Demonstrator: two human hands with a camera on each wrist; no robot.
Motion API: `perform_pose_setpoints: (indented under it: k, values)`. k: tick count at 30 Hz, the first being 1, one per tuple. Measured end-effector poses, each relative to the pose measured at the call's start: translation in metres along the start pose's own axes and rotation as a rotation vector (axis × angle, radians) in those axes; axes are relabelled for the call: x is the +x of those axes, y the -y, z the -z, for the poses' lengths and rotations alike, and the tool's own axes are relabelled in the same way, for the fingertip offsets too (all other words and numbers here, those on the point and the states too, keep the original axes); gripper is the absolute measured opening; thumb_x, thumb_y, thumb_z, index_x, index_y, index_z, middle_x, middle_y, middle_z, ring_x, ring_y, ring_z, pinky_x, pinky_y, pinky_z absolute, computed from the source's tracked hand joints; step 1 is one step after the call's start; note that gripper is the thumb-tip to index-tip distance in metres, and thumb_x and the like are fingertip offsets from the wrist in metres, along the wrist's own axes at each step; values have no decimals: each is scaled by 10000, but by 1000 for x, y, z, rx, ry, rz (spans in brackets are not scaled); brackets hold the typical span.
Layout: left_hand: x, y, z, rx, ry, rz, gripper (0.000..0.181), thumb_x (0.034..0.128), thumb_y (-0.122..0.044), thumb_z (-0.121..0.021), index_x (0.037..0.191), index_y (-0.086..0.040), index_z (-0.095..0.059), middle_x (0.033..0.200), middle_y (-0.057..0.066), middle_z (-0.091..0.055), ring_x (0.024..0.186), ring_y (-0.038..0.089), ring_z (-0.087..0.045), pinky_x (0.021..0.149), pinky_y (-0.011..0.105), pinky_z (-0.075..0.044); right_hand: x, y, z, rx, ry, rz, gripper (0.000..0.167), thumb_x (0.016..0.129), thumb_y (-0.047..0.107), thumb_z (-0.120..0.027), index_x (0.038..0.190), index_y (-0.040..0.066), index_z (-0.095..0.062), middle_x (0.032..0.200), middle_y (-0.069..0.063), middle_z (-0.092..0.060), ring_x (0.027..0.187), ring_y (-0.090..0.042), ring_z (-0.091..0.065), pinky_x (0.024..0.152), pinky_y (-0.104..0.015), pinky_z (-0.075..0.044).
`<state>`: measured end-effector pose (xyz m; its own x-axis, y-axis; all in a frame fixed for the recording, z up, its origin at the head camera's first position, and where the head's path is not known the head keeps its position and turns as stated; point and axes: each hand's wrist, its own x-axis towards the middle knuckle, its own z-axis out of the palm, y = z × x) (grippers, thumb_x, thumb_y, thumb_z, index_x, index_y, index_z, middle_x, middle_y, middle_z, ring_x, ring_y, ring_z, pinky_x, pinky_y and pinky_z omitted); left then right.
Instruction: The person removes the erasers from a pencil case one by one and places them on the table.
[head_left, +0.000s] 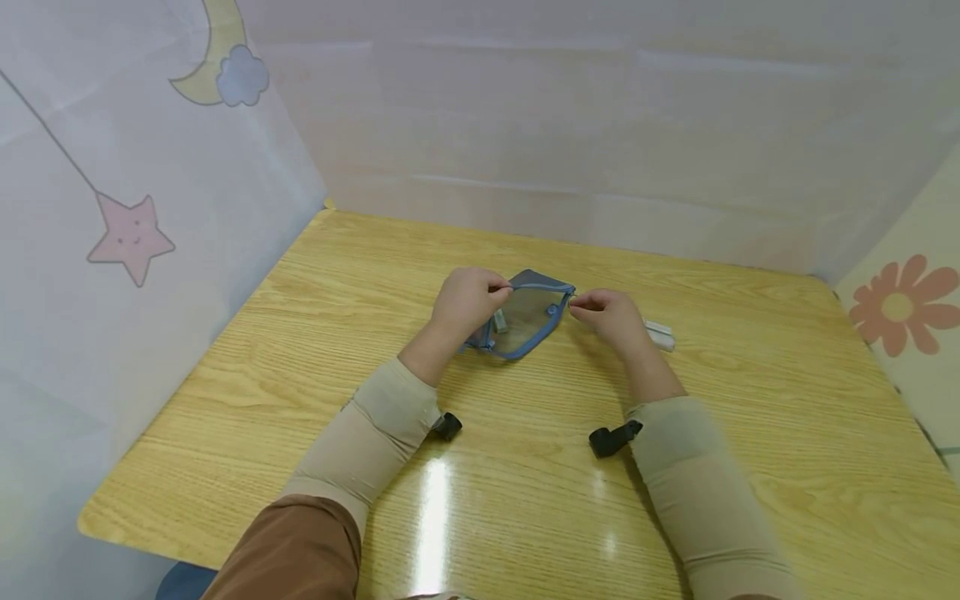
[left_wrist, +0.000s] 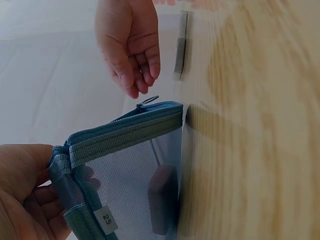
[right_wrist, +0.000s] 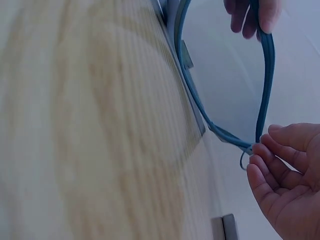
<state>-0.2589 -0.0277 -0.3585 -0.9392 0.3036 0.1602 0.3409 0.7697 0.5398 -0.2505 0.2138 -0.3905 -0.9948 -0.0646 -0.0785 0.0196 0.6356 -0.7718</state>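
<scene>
A blue mesh zip pouch (head_left: 534, 340) stands on the table with its mouth spread wide. My left hand (head_left: 467, 302) pinches the far edge of that mouth between thumb and fingers. At the pouch's right corner is my right hand (head_left: 613, 318), its fingers loosely bent. In the left wrist view a gap shows between the right hand (left_wrist: 131, 47) and the zip pull (left_wrist: 148, 101). Through the mesh I see a small dark block-shaped object (left_wrist: 162, 200) inside; its kind is unclear. A white tag (left_wrist: 106, 220) reads 25.
Just beyond my right wrist lies a small white and grey block-like object (head_left: 660, 335) on the wooden table (head_left: 315, 350). Fabric walls (head_left: 525, 125) enclose the back and sides. Each wrist carries a small black camera (head_left: 447, 427).
</scene>
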Motion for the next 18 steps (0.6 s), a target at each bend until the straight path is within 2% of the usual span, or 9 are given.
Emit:
perform_pose_setpoints:
  k: [8,13,18]
  values:
    - [0,0,0,-1,-9,-3,187,901,-281,-583,975,-201,-735,955,-55,-688,840,93,-621,728,245,-496,-1,12,-17,23,40,38,297,899,253,-592,1129,71,-636,1135,-105,-586,1041,-274,-526,846,-414,-451]
    - [0,-1,1,-4,-20,-20,171,899,-266,-587,947,-205,-740,926,-60,-689,770,72,-605,699,239,-490,-1,16,-28,-2,86,38,315,910,273,-573,1156,83,-621,1156,-91,-579,1057,-271,-529,858,-422,-451]
    - [0,-1,2,5,-33,-36,171,900,-263,-584,934,-205,-741,904,-64,-690,730,57,-592,686,231,-485,3,21,-40,-45,99,62,277,901,253,-588,1111,84,-649,1126,-85,-601,1031,-259,-546,850,-408,-456]
